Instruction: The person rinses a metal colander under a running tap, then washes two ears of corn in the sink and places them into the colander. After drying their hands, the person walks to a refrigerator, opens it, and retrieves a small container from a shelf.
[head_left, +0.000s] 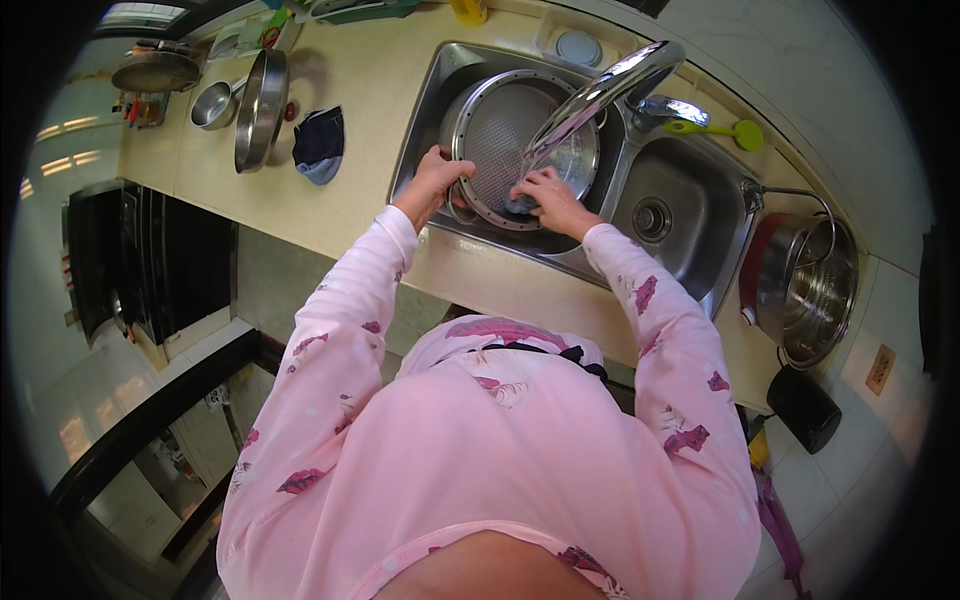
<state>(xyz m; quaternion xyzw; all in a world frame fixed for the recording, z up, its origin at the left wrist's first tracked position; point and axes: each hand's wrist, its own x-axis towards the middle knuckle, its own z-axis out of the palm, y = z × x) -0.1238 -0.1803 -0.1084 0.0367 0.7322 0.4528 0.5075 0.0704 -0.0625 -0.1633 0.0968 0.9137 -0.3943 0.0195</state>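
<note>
A round stainless-steel pan (502, 127) with a textured base and small holes around its rim sits in the left basin (420, 135) of a double sink. My left hand (439, 180) grips the pan's rim at the near left, thumb on top, beside a wire loop handle (459, 206). In my right hand (551, 199) is a greyish scrubber (519, 202), pressed against the inside of the pan near its front edge. The curved chrome faucet (592, 97) reaches over the pan, its spout end close to my right fingers. Water glistens on the pan's right side.
To the right lie the smaller basin (664, 210), a green brush (720, 133) and a large steel pot (810, 292) on its side. Leftward on the counter (367, 180) are a dark cloth (319, 142), a steel pan on edge (261, 112) and a small saucepan (214, 105).
</note>
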